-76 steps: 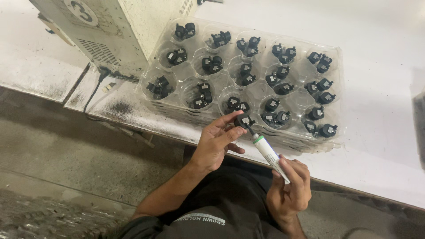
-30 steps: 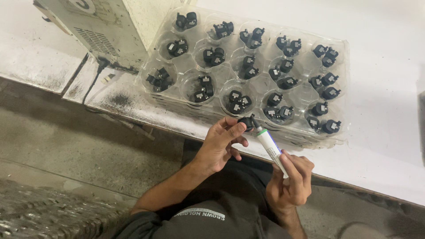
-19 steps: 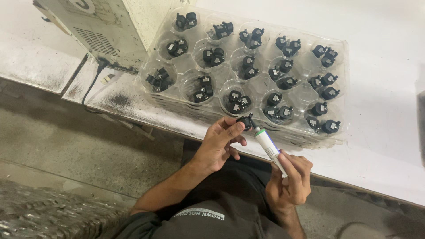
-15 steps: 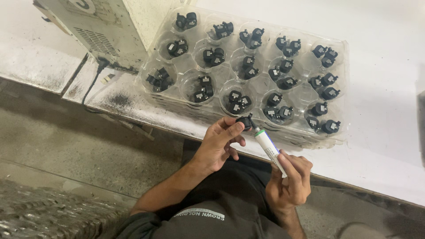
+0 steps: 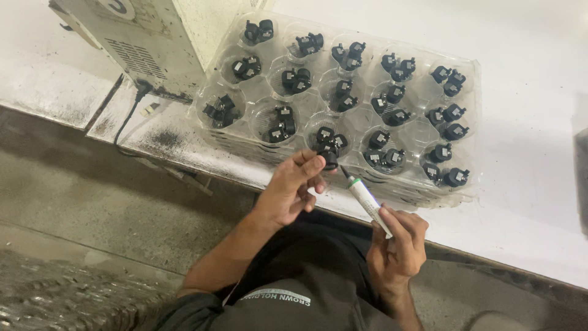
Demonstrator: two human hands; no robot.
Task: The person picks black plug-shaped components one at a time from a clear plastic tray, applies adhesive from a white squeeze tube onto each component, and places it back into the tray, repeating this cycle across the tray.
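White and scuffed, the bench (image 5: 527, 202) runs across the top of the view, its front edge grimy with dark smears, and below it lies rough grey concrete floor (image 5: 92, 202). On the bench sits a clear, thin plastic tray (image 5: 361, 119) moulded into round cups, glossy and slightly crumpled at the rim; each cup holds two or three small black parts (image 5: 392, 95) of hard plastic, some with a pale square face. Far beyond the fingertips, at the tray's left end, stands a cream metal box (image 5: 153, 37) with a slotted vent on its side and a dark painted mark inside a round patch near its top corner; a black cable (image 5: 125, 125) drops from its base along the bench. The left hand (image 5: 288, 193) is closed in a pinch, thumb and fingers (image 5: 306, 165) gripping one black part (image 5: 329, 160) just off the near rim of the tray. The right hand (image 5: 398, 245) is closed round the lower end of a slim white tube (image 5: 366, 201) with a green band near its upper end and a dark pointed nozzle. The tube slants up and left from the right fingers, and its nozzle tip meets the held part at or right beside the left fingertips; whether it actually touches cannot be told. Between the two hands the middle of the tube is bare. Below both wrists is a dark shirt (image 5: 294, 276) with a small patch of pale lettering on the chest.
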